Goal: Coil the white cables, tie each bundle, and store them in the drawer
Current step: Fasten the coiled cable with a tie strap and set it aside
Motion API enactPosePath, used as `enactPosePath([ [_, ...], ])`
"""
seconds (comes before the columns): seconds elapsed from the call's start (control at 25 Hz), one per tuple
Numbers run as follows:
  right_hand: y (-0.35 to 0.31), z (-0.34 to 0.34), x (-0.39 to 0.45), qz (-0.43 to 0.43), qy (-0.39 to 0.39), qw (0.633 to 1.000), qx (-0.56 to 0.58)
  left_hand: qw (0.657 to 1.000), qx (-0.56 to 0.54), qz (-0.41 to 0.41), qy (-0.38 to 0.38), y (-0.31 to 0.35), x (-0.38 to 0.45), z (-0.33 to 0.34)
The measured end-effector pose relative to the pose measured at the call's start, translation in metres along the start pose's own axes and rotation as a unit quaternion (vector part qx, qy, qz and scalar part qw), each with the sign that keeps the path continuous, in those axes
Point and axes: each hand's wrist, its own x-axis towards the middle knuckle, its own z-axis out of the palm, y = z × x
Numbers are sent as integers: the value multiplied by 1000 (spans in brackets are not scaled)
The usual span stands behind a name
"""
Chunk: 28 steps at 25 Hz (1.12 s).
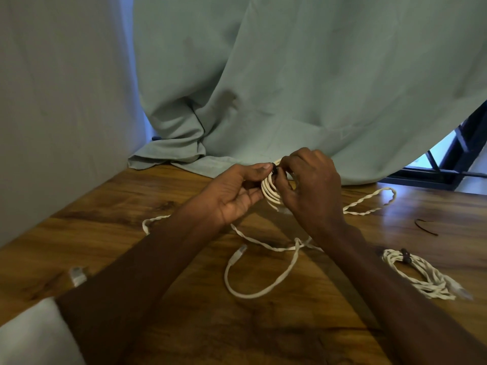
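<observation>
White coil (270, 189) was held just above the wooden table (184, 325), pinched together by left hand (234, 196) and right hand (311, 185) at a dark tie (274, 169). If that pinch was slackened before the tie was cinched, the loops could be sprung apart. The loose cable (263, 272) below the coil could be snagged.

Bare worktop (276, 330) nearest the person, loose cable (263, 291) across the middle, tied bundle (421, 275) right, curtain (290, 88) blocking the far edge.
</observation>
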Motion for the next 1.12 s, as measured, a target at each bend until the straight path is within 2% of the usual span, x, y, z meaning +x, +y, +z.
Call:
enactPosePath([
  [0.28,5,-6,4,-31,-16,999,28,999,47,-9,-13,7,-3,-1],
  [0.48,0,-7,8,-43,-55,997,36,998,69,-10,-1,6,-3,-3],
  [0.72,-7,-10,13,-71,-147,985,50,993,111,6,26,12,-4,-12],
  [0.8,-7,-8,8,-51,-144,987,49,993,119,3,23,11,-4,-13],
  [1.0,-1,-5,-1,64,-88,992,56,993,114,0,-13,6,2,-12],
  [1.12,-2,-4,0,121,-71,985,101,990,135,26,5,10,3,-14],
])
